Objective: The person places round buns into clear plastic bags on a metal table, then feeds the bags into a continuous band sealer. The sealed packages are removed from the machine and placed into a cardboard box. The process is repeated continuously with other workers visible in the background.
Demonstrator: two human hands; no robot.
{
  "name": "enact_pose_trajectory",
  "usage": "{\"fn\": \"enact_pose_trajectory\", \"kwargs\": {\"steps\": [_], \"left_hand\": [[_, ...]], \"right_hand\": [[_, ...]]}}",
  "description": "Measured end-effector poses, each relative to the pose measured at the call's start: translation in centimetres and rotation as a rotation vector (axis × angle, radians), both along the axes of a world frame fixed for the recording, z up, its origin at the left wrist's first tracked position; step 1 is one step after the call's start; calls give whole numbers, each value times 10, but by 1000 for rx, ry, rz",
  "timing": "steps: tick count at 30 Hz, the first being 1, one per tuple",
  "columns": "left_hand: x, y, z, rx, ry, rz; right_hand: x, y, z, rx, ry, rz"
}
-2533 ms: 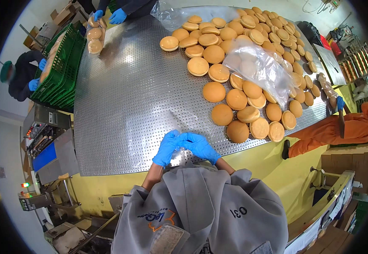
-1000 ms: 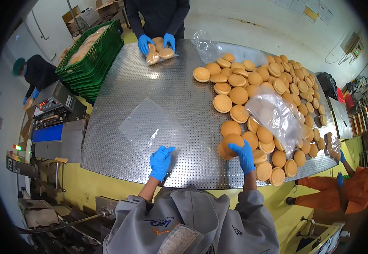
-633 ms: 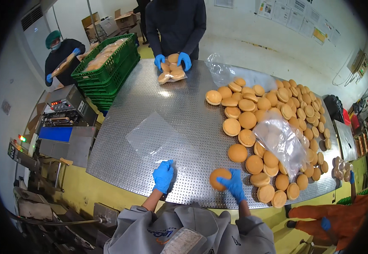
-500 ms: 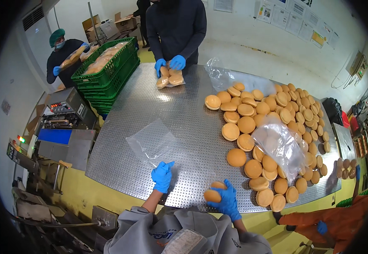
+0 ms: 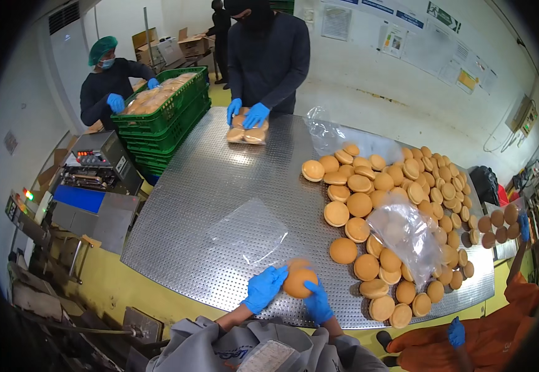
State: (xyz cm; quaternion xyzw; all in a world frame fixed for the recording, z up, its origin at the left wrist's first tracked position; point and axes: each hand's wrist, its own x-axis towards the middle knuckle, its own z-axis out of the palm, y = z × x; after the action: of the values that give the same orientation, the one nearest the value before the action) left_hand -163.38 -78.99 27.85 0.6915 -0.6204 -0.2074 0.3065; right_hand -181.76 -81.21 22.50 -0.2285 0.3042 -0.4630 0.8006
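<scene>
Two round golden-brown buns (image 5: 300, 284) are between my gloved hands at the table's near edge, the farther one smeared by motion. My right hand (image 5: 318, 303) grips the nearer bun from the right, thumb and fingers against its side. From the left, my left hand (image 5: 264, 290) closes against the pair, its fingertips partly hidden at the buns' edge. A clear plastic bag (image 5: 251, 229) lies flat on the perforated metal table (image 5: 189, 186), just beyond my left hand and apart from it.
Many loose buns (image 5: 359, 204) cover the table's right side, with a crumpled clear bag (image 5: 402, 229) on top. Across the table, a person presses a filled bun pack (image 5: 247, 130). Stacked green crates (image 5: 158, 124) and a sealing machine (image 5: 99, 161) stand left. An orange-clad person (image 5: 468, 341) is at right.
My left hand has let go of the clear bag and moved right to the buns. My right hand has brought the buns slightly left. The far co-worker has lowered a pack into the crate.
</scene>
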Motion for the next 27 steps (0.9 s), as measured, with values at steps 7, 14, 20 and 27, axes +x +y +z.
{"fn": "enact_pose_trajectory", "kwargs": {"steps": [7,14,20,27], "left_hand": [[17,14,-32,-115,45,-65],[57,4,-12,-112,487,63],[54,11,15,131,447,-36],[35,21,9,117,644,-240]], "right_hand": [[64,-21,-12,-156,152,176],[84,-64,24,-1059,803,740],[94,-40,3,15,-168,8],[102,-33,-22,-626,701,130]]}}
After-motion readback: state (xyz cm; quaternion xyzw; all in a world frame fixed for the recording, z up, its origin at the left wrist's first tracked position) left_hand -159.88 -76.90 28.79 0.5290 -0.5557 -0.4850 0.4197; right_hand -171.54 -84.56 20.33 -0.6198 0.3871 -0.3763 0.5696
